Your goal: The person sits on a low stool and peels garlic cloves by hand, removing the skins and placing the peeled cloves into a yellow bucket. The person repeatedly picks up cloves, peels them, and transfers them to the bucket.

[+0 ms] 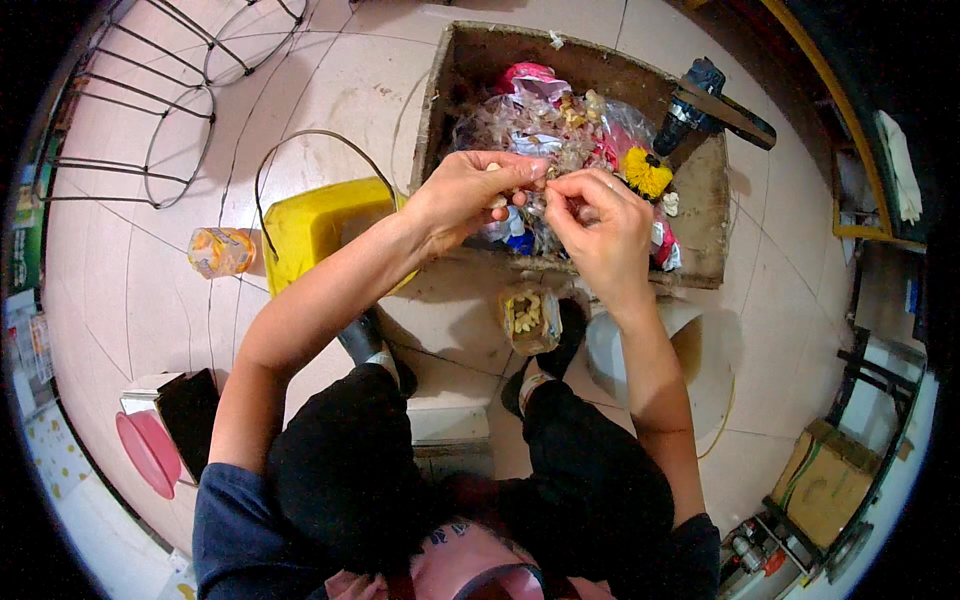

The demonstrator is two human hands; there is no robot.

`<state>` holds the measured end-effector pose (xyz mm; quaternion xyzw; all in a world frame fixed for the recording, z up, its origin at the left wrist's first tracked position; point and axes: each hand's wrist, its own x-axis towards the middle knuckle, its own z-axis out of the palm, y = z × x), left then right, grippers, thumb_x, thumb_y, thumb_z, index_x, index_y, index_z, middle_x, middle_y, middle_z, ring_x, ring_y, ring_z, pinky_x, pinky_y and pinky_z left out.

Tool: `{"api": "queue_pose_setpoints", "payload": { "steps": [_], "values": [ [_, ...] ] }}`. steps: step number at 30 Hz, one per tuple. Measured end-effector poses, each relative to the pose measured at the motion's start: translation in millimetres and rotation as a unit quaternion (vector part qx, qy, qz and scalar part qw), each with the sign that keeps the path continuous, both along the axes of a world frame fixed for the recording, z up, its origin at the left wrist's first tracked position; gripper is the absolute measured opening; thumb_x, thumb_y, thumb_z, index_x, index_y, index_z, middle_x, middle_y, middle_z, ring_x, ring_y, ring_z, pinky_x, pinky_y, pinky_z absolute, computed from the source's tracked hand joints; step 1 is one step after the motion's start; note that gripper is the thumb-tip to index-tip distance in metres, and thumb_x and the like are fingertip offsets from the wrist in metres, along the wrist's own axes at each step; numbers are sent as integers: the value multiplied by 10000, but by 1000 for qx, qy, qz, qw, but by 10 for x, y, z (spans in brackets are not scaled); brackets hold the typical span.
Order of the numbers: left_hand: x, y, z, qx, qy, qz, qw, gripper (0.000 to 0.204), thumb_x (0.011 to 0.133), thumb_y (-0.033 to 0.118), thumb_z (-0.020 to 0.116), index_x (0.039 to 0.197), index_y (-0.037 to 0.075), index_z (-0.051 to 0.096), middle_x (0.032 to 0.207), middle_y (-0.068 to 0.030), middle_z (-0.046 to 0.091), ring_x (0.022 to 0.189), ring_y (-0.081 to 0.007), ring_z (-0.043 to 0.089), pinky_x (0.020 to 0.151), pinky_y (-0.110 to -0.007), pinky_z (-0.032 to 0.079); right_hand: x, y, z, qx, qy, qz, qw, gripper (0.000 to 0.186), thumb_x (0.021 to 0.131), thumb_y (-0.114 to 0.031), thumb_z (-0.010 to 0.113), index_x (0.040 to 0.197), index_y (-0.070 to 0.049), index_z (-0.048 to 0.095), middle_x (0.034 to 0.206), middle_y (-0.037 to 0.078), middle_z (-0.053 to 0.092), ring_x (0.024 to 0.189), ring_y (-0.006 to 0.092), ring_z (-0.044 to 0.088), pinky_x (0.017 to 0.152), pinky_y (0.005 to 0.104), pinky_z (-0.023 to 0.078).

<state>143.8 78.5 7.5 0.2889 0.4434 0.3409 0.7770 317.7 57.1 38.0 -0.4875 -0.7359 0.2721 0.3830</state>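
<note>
Cream pieces partly hidden by left hand.

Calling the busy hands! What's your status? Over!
Left hand holding pale pieces; right hand pinching, contents too small to tell. Clear tub of similar pieces beside right shoe. Scrap-filled box beneath hands, nothing seen blocking them.

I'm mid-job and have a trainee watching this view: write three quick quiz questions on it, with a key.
1. True or false: the left hand holds pale pieces.
2. Choose: the wire-handled bucket is A) red, B) yellow, C) blue.
3. Fill in: the clear tub on the floor is nearest the person's ____.

Key: 1. True. 2. B. 3. Right foot.
</note>
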Motion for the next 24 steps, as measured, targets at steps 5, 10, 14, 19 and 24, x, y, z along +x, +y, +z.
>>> {"api": "queue_pose_setpoints", "payload": {
  "steps": [5,10,14,19,24],
  "values": [
    [33,-36,32,26,15,-11,999,225,861,207,672,1026,54,673,779,28,625,596,-19,506,441,-154,367,24,56,-40,-13,-1,-16,1000,91,742,-46,665,735,-17,580,712,83,587,611,196,585,572,316,470],
    [-1,-32,10,27,-11,-38,999,259,860,204,673,1062,44,650,790,31,626,591,-17,505,445,-146,367,239,213,-190,-7,-16,-120,993,107,757,-91,682,749,-25,598,719,78,613,615,179,587,579,302,471],
    [1,-16,-68,-19,-42,9,999,267,857,209,679,1063,44,640,789,34,621,577,-10,500,431,-137,361,272,144,-182,-166,73,-102,978,141,772,-125,710,880,-36,694,774,86,673,642,160,614,622,275,496],
    [39,-22,-25,-41,-46,25,998,241,855,212,684,1034,54,648,773,32,613,562,-7,492,406,-137,347,170,44,-94,-90,18,-15,996,126,771,-116,707,849,-17,699,787,94,684,652,161,646,607,274,499],
    [45,-72,-3,-20,-30,34,999,240,859,208,681,1031,48,637,743,30,593,551,-14,478,406,-146,329,115,12,-53,-34,-17,-4,999,114,790,-119,682,847,-21,689,758,98,665,605,189,623,569,299,479]
  ]
}}
